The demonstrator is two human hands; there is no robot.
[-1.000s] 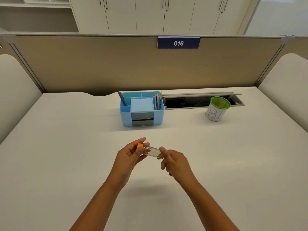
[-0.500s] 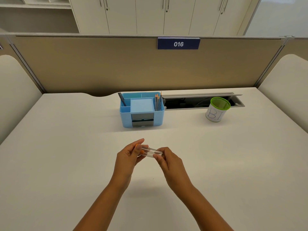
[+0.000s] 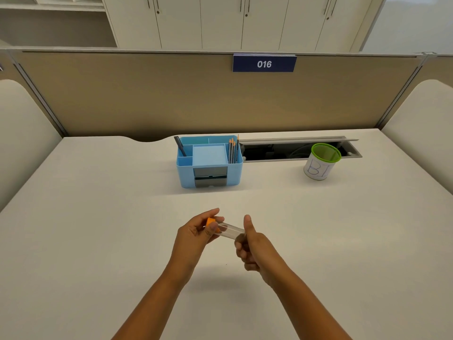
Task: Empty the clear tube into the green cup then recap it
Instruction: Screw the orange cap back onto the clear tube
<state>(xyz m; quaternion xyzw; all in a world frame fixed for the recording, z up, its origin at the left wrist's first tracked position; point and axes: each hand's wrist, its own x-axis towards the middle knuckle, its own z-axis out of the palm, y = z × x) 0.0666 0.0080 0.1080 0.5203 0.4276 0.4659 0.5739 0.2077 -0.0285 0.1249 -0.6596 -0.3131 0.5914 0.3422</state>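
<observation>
A clear tube (image 3: 230,230) lies nearly level between my two hands, a little above the white desk (image 3: 98,229). My left hand (image 3: 196,231) pinches the orange cap (image 3: 210,222) on the tube's left end. My right hand (image 3: 250,246) grips the tube's right end in curled fingers, with the thumb raised. Whether the tube holds anything I cannot tell. The green-rimmed white cup (image 3: 321,161), marked "B1", stands upright at the far right of the desk, well away from both hands.
A light blue desk organiser (image 3: 209,161) with a pen and pencils stands at the back centre. Behind the cup runs an open cable trough (image 3: 282,149). A beige partition (image 3: 171,94) closes the far side and padded panels flank both sides.
My right hand has shifted its grip toward the tube's right end and lifted its thumb. The orange cap shows again between my left fingers. The tube stays in the same place.
</observation>
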